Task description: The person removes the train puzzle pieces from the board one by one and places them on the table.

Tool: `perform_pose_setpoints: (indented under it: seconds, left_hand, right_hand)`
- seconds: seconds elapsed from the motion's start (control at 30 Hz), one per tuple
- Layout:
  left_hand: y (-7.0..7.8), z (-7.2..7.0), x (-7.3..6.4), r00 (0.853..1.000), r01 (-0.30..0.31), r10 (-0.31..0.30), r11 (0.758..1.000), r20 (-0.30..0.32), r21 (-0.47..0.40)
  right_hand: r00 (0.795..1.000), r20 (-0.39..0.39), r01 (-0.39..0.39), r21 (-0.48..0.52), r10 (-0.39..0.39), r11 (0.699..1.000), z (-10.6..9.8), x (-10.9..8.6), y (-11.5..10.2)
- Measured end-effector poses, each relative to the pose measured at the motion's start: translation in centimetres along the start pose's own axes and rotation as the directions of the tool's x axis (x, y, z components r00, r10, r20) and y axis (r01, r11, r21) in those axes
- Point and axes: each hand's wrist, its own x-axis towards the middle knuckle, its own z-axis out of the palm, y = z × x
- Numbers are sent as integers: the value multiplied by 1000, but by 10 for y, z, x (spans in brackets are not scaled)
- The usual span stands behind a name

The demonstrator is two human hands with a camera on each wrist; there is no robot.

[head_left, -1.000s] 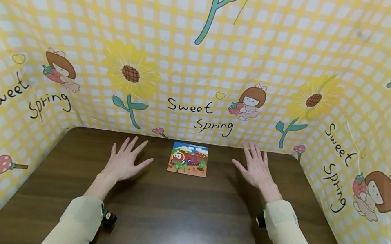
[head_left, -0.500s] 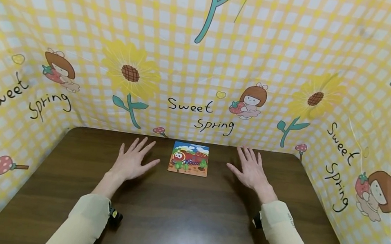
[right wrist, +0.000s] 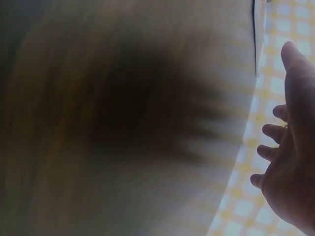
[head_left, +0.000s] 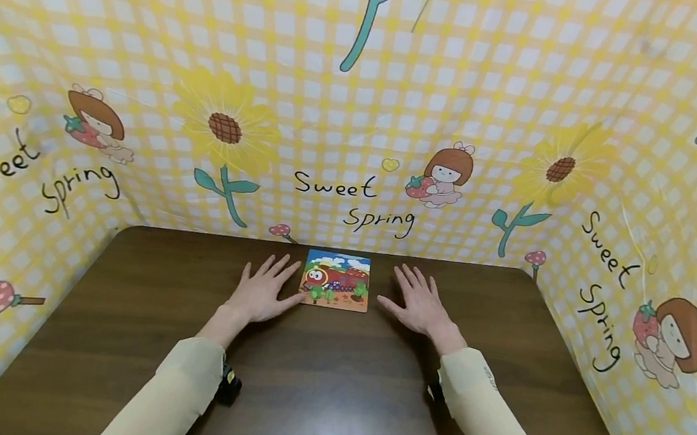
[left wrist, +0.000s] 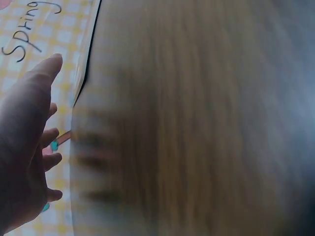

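A square, flat picture board (head_left: 336,282) with a cartoon red train lies at the far edge of the brown table (head_left: 327,376) in the head view. My left hand (head_left: 259,295) is at its left side, fingers spread; the thumb tip overlaps the board's lower left corner, and I cannot tell whether it touches. To the right, my right hand (head_left: 419,308) also has its fingers spread, with a small gap between thumb and board. Neither hand holds anything. The left wrist view has the left hand (left wrist: 24,132) in dark profile, and the right wrist view shows the right hand (right wrist: 295,147) likewise.
A yellow checked cloth (head_left: 347,129) with printed flowers and lettering hangs behind the table and along both sides. Small dark wrist cameras sit under both cuffs, the left camera (head_left: 229,385) showing more plainly. The tabletop is blurred in both wrist views.
Both hands have moved inward toward the board, the left one rightward and the right one leftward. Their fingers stay spread. The board lies in much the same place, and the head view has shifted slightly.
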Motion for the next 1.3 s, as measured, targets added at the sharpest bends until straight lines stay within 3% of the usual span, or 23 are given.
perform_pose_setpoints:
  seconds: [0.3,0.63,0.93,1.3]
  left_hand:
    - [10,11,10,1000,-7,8,1000,27,-10]
    - [14,17,8,998,0,-1,1000,62,13]
    - [17,13,-8,998,-18,15,999,60,51]
    - [17,4,-32,998,-12,7,997,62,77]
  right_hand:
    - [998,68,-5,-8,6,1000,22,14,-19]
    - [996,90,6,12,-7,1000,29,16,-28]
    - [992,111,56,-2,-56,998,28,10,-37]
    - [973,202,127,-45,-116,991,20,6,-56]
